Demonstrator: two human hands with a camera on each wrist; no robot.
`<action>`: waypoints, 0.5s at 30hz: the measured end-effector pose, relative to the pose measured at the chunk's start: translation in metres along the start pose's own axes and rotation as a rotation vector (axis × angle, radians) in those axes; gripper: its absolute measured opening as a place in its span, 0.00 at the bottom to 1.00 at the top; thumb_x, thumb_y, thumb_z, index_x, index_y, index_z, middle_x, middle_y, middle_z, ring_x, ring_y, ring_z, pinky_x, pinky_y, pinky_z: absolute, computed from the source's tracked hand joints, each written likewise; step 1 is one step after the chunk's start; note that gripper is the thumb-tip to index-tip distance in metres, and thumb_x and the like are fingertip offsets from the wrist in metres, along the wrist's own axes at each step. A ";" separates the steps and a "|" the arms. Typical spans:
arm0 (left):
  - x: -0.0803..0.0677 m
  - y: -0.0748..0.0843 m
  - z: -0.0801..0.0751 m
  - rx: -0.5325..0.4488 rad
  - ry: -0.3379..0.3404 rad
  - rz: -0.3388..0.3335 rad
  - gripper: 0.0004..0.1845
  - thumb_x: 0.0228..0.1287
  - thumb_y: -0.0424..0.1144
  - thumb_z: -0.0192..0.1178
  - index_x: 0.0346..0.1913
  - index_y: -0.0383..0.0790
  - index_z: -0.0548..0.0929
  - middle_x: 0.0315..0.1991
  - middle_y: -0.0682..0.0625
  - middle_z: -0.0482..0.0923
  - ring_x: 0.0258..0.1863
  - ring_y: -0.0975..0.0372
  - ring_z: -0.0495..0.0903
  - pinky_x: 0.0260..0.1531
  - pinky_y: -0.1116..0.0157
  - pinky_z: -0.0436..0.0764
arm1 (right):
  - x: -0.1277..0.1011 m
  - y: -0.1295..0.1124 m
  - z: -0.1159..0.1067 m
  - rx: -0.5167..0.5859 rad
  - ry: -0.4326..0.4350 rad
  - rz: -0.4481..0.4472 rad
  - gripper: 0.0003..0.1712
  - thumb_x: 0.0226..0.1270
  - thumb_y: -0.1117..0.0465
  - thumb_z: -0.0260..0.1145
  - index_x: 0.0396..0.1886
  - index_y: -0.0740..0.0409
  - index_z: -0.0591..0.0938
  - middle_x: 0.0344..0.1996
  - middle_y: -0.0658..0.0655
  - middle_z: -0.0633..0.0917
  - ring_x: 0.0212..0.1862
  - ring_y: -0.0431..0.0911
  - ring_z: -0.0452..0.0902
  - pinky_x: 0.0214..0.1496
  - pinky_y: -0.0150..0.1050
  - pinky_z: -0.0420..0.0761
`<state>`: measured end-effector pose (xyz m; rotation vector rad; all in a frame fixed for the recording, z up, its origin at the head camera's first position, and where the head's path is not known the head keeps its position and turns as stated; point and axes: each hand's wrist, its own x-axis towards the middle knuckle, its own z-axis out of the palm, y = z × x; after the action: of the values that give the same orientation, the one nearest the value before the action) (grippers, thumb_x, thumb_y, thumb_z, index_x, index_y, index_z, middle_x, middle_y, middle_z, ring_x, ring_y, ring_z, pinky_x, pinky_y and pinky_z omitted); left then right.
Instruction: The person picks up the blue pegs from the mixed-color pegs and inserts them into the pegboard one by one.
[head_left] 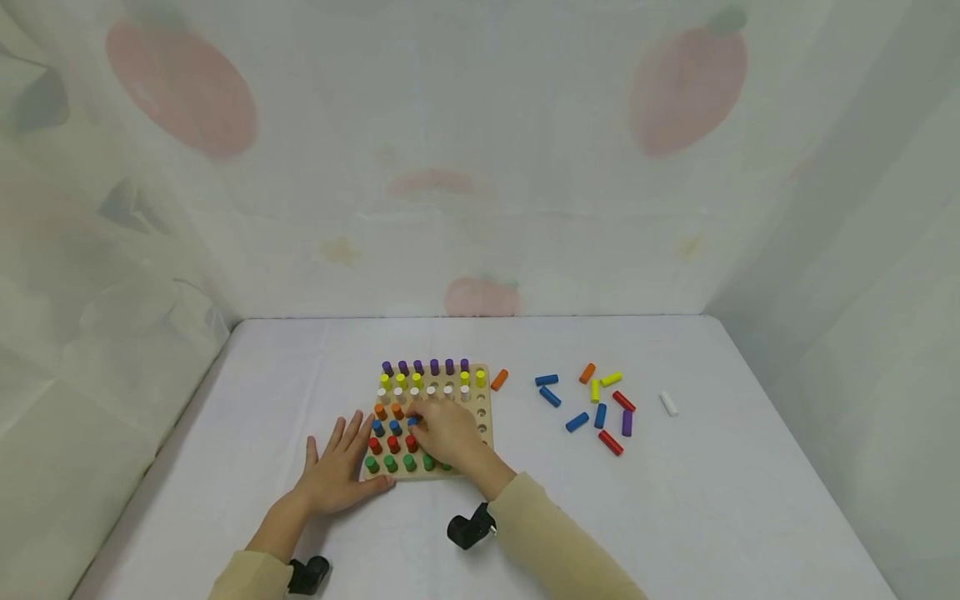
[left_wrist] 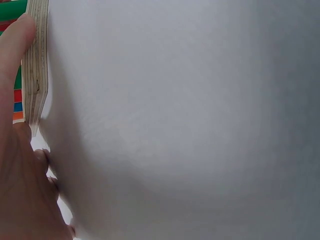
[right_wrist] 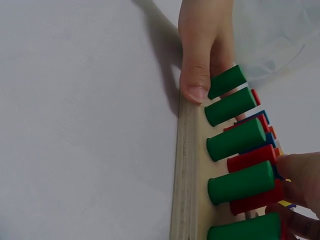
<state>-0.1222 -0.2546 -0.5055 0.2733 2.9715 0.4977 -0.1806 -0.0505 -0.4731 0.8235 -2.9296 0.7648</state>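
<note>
A wooden pegboard [head_left: 486, 402] lies on the table with rows of coloured pegs upright in its holes. Purple pegs [head_left: 434, 367] line its far edge, green pegs [right_wrist: 240, 182] its near one; yellow, white, orange, blue and red rows stand between. My left hand [head_left: 337, 475] is spread at the board's left side, the thumb resting on the near corner and the fingers along the left edge. Over the board, my right hand [head_left: 450, 433] pinches a blue peg [head_left: 412, 423] in the blue row, beside two other blue pegs. That hand hides part of the middle rows.
Loose pegs lie on the table right of the board: several blue pegs [head_left: 550, 397], two red pegs [head_left: 611, 442], two yellow pegs [head_left: 595, 392], a purple peg [head_left: 627, 423] and a white peg [head_left: 668, 404]. One orange peg [head_left: 499, 380] is close to the board's right edge, another farther right.
</note>
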 end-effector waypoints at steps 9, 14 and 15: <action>0.000 -0.003 0.003 -0.014 0.003 0.007 0.56 0.46 0.72 0.57 0.73 0.46 0.48 0.73 0.41 0.44 0.70 0.41 0.41 0.57 0.31 0.31 | -0.001 -0.005 -0.012 0.032 0.019 0.023 0.11 0.63 0.53 0.63 0.44 0.46 0.83 0.39 0.45 0.84 0.27 0.34 0.69 0.20 0.21 0.68; 0.001 -0.003 0.004 0.001 -0.001 -0.002 0.57 0.45 0.73 0.56 0.73 0.45 0.49 0.73 0.41 0.44 0.70 0.42 0.41 0.57 0.30 0.32 | -0.005 -0.003 -0.021 0.083 0.051 0.001 0.11 0.63 0.53 0.62 0.44 0.46 0.83 0.41 0.45 0.84 0.32 0.33 0.74 0.26 0.21 0.71; 0.001 -0.003 0.004 -0.006 0.003 0.000 0.56 0.45 0.72 0.56 0.73 0.45 0.49 0.73 0.41 0.45 0.70 0.42 0.41 0.57 0.30 0.32 | -0.006 -0.002 -0.023 0.103 0.054 0.002 0.12 0.63 0.53 0.62 0.45 0.46 0.83 0.41 0.45 0.84 0.33 0.33 0.75 0.27 0.21 0.72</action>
<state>-0.1234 -0.2562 -0.5106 0.2719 2.9725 0.5066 -0.1772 -0.0380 -0.4527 0.7936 -2.8646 0.9295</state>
